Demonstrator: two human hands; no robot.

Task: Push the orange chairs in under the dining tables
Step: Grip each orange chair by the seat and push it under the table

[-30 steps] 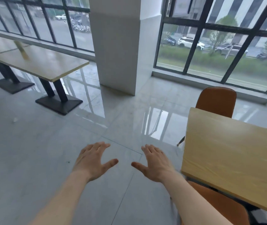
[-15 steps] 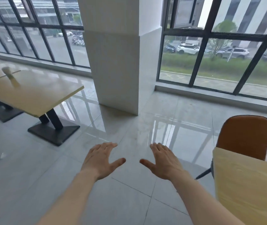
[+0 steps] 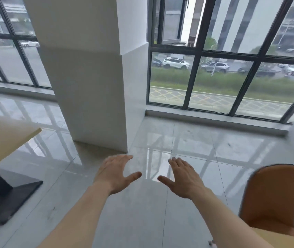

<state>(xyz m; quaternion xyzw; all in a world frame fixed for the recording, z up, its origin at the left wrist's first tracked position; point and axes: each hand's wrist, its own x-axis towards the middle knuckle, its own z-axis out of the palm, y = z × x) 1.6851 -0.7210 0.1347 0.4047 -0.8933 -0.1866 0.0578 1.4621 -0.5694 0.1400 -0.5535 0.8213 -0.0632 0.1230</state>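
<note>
Two hands hang empty over the tiled floor (image 3: 142,221), so I judge the step in hand to be the walk between chairs, with no push under way. At far left a wooden surface (image 3: 3,140) on a black foot (image 3: 8,199) shows no chair beside it. Right of it stands a white pillar (image 3: 92,77). Next comes the left hand (image 3: 115,174), palm down, fingers straight and loosely spread, thumb pointing inward, grasping nothing. The right hand (image 3: 182,178) mirrors it just beside, equally released, both forearms stretched forward. At far right the chair (image 3: 271,199) stands with its orange back toward the windows, close against a second surface (image 3: 285,238) whose corner just shows at the bottom edge. Whether this chair sits fully under cannot be told; if not, the next move calls for turning right and laying both palms on its backrest.
</note>
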